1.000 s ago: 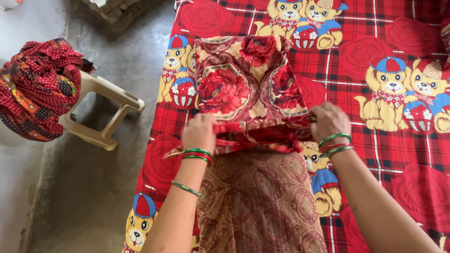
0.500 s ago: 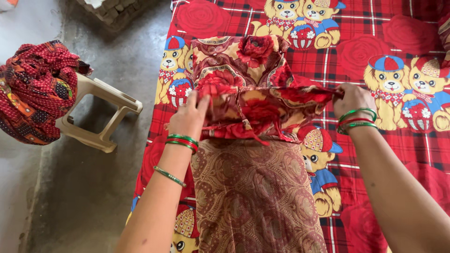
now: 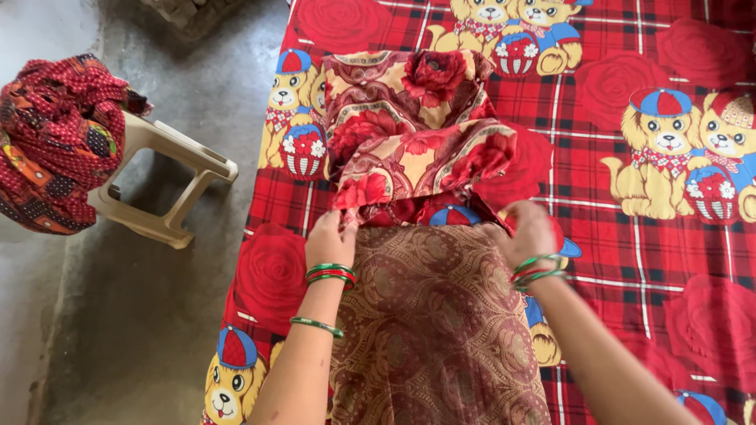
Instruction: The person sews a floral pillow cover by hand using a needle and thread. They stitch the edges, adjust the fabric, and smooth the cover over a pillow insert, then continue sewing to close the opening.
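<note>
on the bed (image 3: pixel 630 236), covered by a red plaid sheet with cartoon dogs, a floral cloth (image 3: pixel 409 134) is laid partly folded above a brown patterned cloth (image 3: pixel 433 315). its near left edge is pinched by the fingers of the left hand (image 3: pixel 331 240); its near right edge is gripped by the right hand (image 3: pixel 529 232), fingers curled together. beside the bed, a red bundle (image 3: pixel 59 142) is carried by a beige stool (image 3: pixel 169 185).

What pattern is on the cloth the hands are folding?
Large red roses on cream, floral cloth, clearest in the head view.
</note>
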